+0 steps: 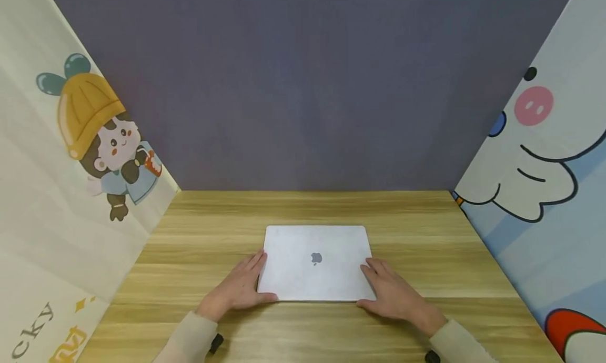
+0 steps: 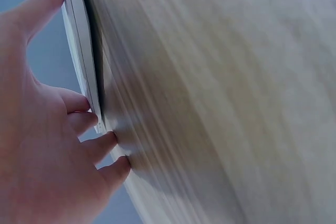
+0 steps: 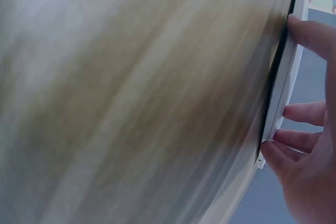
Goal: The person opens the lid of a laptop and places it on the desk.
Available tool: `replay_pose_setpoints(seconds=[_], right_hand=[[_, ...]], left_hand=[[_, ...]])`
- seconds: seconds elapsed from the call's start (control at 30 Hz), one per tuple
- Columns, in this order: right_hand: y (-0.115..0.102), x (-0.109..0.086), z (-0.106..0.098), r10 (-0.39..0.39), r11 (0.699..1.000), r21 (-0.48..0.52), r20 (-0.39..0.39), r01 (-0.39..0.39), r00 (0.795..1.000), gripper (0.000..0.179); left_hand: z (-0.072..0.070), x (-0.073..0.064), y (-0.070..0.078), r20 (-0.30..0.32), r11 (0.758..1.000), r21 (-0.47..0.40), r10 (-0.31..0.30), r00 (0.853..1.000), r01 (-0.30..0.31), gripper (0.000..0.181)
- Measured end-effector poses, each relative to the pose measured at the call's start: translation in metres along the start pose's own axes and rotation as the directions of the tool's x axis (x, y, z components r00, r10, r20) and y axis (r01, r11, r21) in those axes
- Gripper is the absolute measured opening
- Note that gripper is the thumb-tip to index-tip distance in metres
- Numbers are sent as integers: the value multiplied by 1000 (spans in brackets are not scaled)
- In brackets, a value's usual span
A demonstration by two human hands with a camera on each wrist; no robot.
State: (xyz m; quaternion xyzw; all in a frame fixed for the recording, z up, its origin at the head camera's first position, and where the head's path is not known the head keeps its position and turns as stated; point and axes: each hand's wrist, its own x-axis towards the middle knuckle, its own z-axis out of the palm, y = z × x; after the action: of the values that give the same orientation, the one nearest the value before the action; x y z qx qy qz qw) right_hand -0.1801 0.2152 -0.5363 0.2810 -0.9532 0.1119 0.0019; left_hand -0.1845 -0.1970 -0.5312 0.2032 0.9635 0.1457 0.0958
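Note:
A closed silver laptop (image 1: pixel 303 279) with a dark apple logo lies flat on the wooden table, its long front edge facing me. My left hand (image 1: pixel 243 286) holds its near left corner, thumb at the front edge and fingers along the left side. Seen from the left wrist, two fingertips (image 2: pixel 86 121) meet the laptop's side (image 2: pixel 79 30), while the lower two fingers reach down to the tabletop. At the near right corner my right hand (image 1: pixel 390 294) grips likewise. In the right wrist view its thumb (image 3: pixel 310 35) presses the laptop's edge (image 3: pixel 281 82), with the other fingertips against the side.
The wood-grain table (image 1: pixel 199 215) ends at a plain dark grey panel (image 1: pixel 312 89) at the back. A cream panel with a cartoon child (image 1: pixel 113 142) stands on the left, a blue and white cartoon panel (image 1: pixel 535 179) on the right. Light sleeves (image 1: pixel 189 339) cover both forearms.

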Motion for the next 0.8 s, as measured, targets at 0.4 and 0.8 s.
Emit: replay_pose_setpoints(seconds=[0.4,0.8], right_hand=[[5,1,6,-3,1000,5,-48,3,999,92],[2,-2,4,23,1000,11,-39,-22,999,92]], left_hand=[[-2,6,0,16,1000,1,-13,1000,13,119],[-2,4,2,10,999,-33,-25,1000,25,120]])
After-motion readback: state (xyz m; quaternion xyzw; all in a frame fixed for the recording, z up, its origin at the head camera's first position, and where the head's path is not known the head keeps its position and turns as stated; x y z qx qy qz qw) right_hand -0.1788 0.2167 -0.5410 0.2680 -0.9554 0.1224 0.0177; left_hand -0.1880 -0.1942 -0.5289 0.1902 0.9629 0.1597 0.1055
